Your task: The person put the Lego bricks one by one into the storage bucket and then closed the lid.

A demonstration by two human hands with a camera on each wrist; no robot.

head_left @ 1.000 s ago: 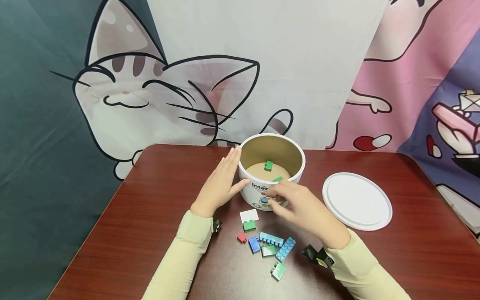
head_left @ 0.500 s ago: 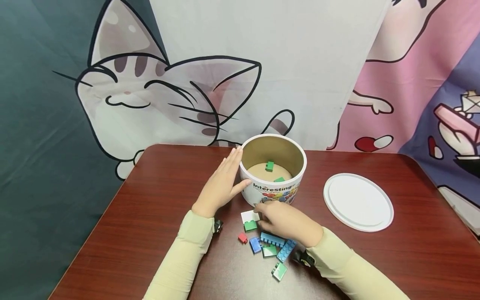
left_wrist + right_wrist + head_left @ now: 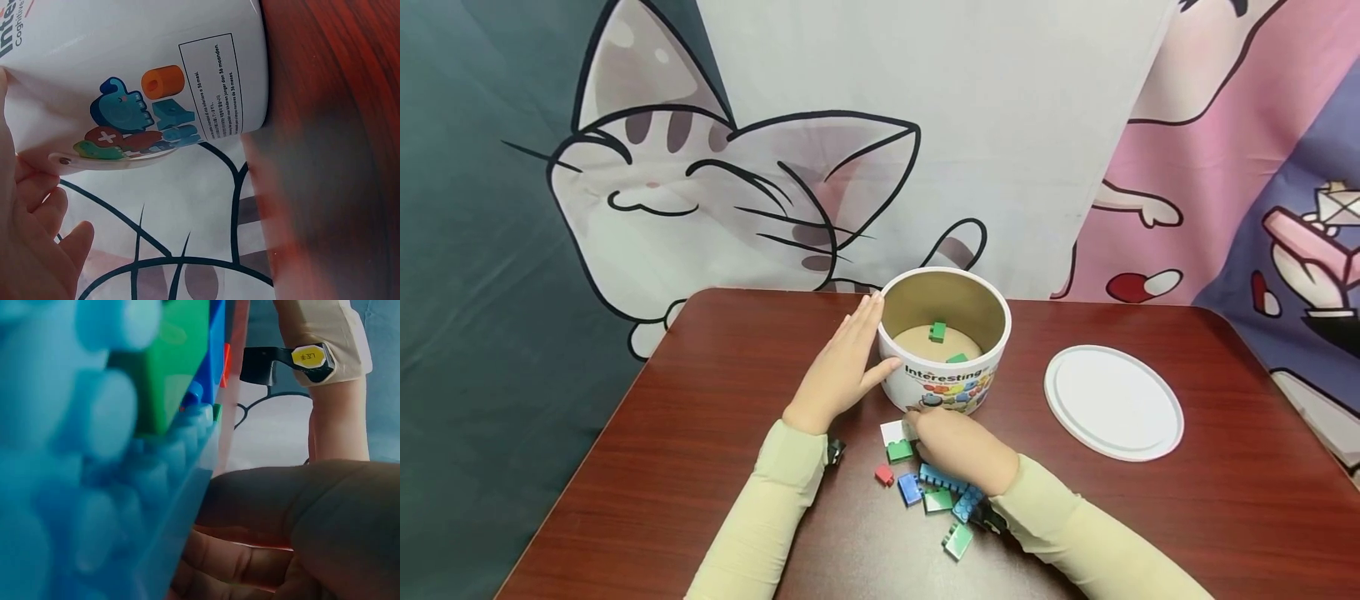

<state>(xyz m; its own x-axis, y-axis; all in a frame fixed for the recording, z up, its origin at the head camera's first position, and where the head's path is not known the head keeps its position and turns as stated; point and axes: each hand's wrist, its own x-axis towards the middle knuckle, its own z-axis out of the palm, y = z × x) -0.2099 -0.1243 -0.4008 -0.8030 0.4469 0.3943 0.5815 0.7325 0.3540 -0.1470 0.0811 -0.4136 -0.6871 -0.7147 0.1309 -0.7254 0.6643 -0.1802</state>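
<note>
With straight fingers, my left hand [image 3: 842, 367] rests against the left side of a round white bucket [image 3: 992, 358]; the left wrist view shows its printed wall [image 3: 219, 69] close by. Inside the bucket lie two green bricks, one [image 3: 937, 332] near the middle and one [image 3: 957, 358] partly behind the front rim. My right hand [image 3: 962, 442] is low in front of the bucket, fingers bent, fingertips at the right edge of a flat white piece [image 3: 892, 432]. Whether they pinch it I cannot tell. Just below that piece sits a green brick [image 3: 898, 451].
Around the right wrist lie light blue bricks [image 3: 942, 477], a dark blue brick [image 3: 909, 489], a small red brick [image 3: 884, 475] and white-topped green bricks [image 3: 957, 540]. A round white lid [image 3: 1114, 402] lies at the right of the brown table [image 3: 760, 350]. A printed curtain hangs behind.
My right hand has moved down and left from in front of the bucket's wall to the flat white piece. The left hand stays at the bucket's side.
</note>
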